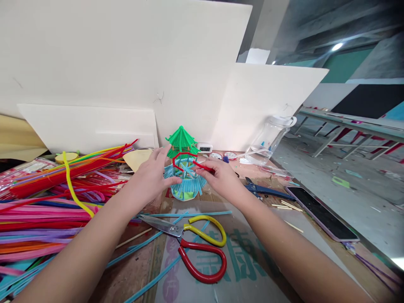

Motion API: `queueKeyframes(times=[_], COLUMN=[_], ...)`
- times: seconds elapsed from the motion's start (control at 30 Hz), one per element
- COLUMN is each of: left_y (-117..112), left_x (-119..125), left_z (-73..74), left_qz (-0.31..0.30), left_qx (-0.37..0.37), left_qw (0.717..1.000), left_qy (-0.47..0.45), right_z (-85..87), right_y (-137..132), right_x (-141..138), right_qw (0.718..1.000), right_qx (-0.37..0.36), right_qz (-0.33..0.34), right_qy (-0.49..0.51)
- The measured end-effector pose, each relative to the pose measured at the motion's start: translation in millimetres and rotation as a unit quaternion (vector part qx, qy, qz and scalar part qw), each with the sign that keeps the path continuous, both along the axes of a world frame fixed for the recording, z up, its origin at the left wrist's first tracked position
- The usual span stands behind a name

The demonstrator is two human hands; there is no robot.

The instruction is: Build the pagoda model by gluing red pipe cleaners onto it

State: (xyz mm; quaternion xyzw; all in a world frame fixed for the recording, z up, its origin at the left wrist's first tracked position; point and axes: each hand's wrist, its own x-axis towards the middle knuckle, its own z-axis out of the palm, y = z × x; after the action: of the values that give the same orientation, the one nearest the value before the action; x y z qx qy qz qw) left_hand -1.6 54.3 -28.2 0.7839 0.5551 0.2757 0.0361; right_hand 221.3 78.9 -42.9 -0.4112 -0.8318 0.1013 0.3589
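Observation:
A small pavilion model (181, 141) stands upright ahead of me, with a green pipe-cleaner roof on top and a light-blue lower roof (192, 185). My left hand (150, 172) is at its left side, fingers stretched and thumb apart; the thumb is by the blue roof, and I cannot tell whether it presses on it. Between finger and thumb, my right hand (222, 176) pinches the end of a red pipe cleaner (204, 167). Its far part is bent into an angular loop in front of the model, between the two roofs.
Scissors (176, 229) with yellow and red handles lie in front, among blue pipe cleaners (154, 275). Coloured pipe cleaners (41, 214) heap up at left. Blue-handled pliers (271, 191), a phone (322, 212), a clear jug (268, 139) and small sticks (290, 205) are at right. White boards (120, 54) stand behind.

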Motion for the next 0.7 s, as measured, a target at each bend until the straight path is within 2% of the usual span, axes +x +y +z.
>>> queueKeyframes(times=[0.13, 0.3, 0.5, 0.7], left_y=[6.7, 11.7, 9.1, 6.1], left_x=[-1.8, -2.7, -0.6, 0.9], left_z=[-6.8, -10.7, -7.0, -3.9], left_qz=[-0.013, -0.024, -0.010, -0.002], left_qx=[-0.049, -0.044, -0.047, -0.046], left_qw=[0.999, 0.999, 0.998, 0.998], left_qy=[-0.005, 0.000, 0.032, 0.040], right_z=[-1.1, 0.7, 3.7, 5.3], right_y=[-0.5, -2.8, -5.2, -1.5], right_x=[-3.2, -7.2, -12.3, -4.8], right_qw=[1.000, 0.998, 0.998, 1.000], right_qx=[0.015, 0.030, 0.013, -0.021], right_qz=[-0.012, -0.027, -0.038, -0.002], right_qy=[-0.016, -0.040, -0.056, -0.017])
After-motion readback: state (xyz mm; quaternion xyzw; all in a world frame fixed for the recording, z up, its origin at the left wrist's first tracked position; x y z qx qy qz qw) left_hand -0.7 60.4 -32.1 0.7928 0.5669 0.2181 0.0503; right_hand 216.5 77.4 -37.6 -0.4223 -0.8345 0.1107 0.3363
